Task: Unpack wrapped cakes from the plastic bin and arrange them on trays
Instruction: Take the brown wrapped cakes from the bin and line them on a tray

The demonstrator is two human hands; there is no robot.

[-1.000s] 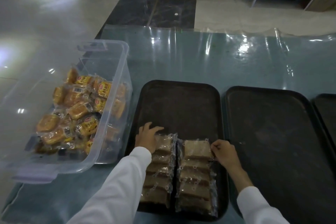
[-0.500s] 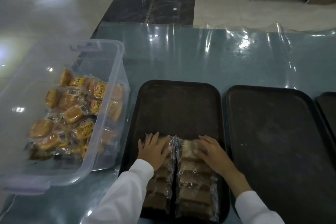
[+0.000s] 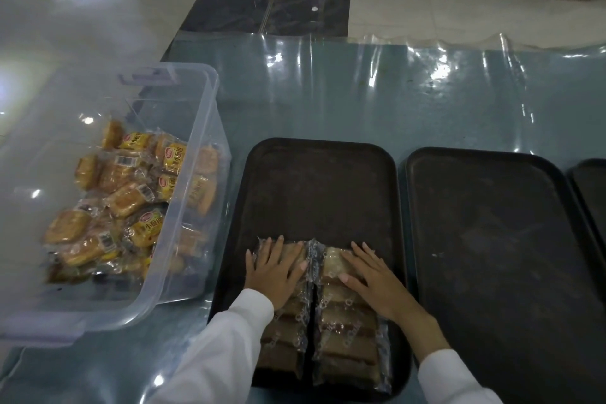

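The left hand (image 3: 274, 274) and right hand (image 3: 370, 275) lie flat, fingers straight and slightly spread, on two side-by-side rows of clear-wrapped brown cakes (image 3: 347, 334) (both rows run back under the palms). Beyond the fingertips stretches the dark rectangular tray (image 3: 314, 187); left of them, the clear plastic bin (image 3: 183, 275) of yellow-wrapped cakes (image 3: 131, 193).

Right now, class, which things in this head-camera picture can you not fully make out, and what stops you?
- Far cakes of both rows: under the left hand and right hand.
- Third tray: cut off by the right edge.
- Lower cakes in the plastic bin: buried under the top ones.
- Wrapper print: too small.
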